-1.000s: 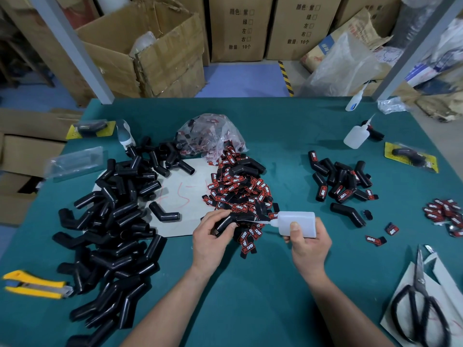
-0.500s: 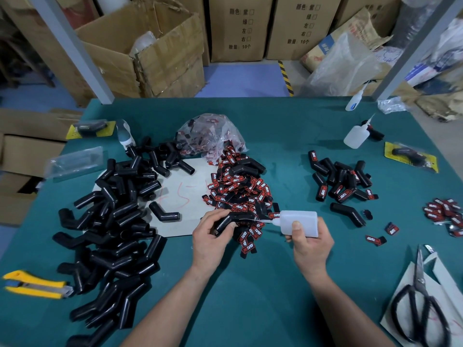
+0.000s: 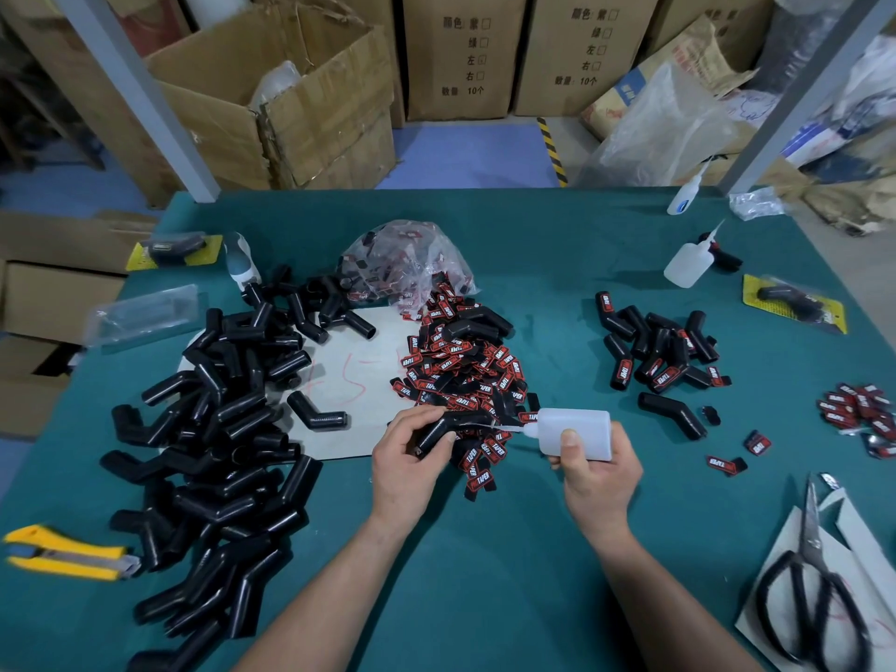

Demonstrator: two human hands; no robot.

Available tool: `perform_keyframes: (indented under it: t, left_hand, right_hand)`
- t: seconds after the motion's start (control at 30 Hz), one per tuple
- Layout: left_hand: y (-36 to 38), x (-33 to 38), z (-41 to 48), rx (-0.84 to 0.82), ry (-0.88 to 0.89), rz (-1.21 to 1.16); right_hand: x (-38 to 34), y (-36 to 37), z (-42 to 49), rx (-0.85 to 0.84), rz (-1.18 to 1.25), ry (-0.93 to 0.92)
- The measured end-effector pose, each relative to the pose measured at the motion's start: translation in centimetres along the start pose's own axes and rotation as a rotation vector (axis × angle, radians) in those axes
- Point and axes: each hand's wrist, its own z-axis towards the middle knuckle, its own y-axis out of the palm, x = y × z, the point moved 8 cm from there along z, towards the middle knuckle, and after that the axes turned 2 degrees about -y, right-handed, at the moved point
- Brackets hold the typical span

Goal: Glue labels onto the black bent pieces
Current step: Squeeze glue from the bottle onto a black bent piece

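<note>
Left hand (image 3: 407, 468) curls its fingers round a glossy black bent piece (image 3: 446, 429) at the centre of the teal table (image 3: 460, 599). Right hand (image 3: 599, 472) grips a translucent plastic glue bottle (image 3: 574, 434), its thin nozzle touching the piece. Red-and-black labels (image 3: 456, 366) are heaped at 12 o'clock, partly hidden by the hands. Unlabelled pieces (image 3: 218, 429) lie at 9 o'clock, labelled pieces (image 3: 659, 351) at 2. Positions match one second ago.

- A green table (image 3: 533, 244) fills the middle of the view.
- Black-handled scissors (image 3: 808, 535) lie on white card (image 3: 778, 569) at the table's near right corner.
- A yellow utility knife (image 3: 63, 552) lies at the table's near left edge.
- A torn, open cardboard box (image 3: 300, 104) stands beyond the table's far left corner.
- Printed cartons (image 3: 456, 55) stand beyond the table's far edge.
- A clear plastic bag (image 3: 669, 128) slumps beyond the table's far right corner.
</note>
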Motion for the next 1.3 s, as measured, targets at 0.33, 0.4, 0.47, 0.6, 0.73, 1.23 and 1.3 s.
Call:
perform_keyframes:
  t: [0.33, 0.4, 0.47, 0.6, 0.73, 1.23, 1.3]
  left_hand:
    - [0.0, -0.1, 0.0, -0.007, 0.009, 0.008]
    - [0.0, 0.0, 0.0, -0.009, 0.015, 0.009]
    - [0.0, 0.0, 0.0, -0.008, 0.014, 0.005]
    - [0.1, 0.0, 0.0, -0.003, 0.023, 0.006]
    - [0.1, 0.1, 0.0, 0.001, 0.025, -0.01]
    - [0.1, -0.6, 0.1, -0.006, 0.014, -0.035]
    - [0.1, -0.6, 0.1, -0.006, 0.017, -0.035]
  right_hand:
    - [0.6, 0.0, -0.1, -0.004, -0.021, 0.011]
    - [0.7, 0.0, -0.1, -0.002, -0.015, 0.013]
    - [0.7, -0.1, 0.0, 0.006, -0.006, 0.015]
    - [0.7, -0.1, 0.0, 0.01, -0.013, 0.015]
    - [0.5, -0.2, 0.0, 0.006, -0.021, 0.0]
    - [-0.1, -0.5, 0.2, 0.018, -0.015, 0.015]
    - [-0.3, -0.4, 0.2, 0.018, -0.02, 0.01]
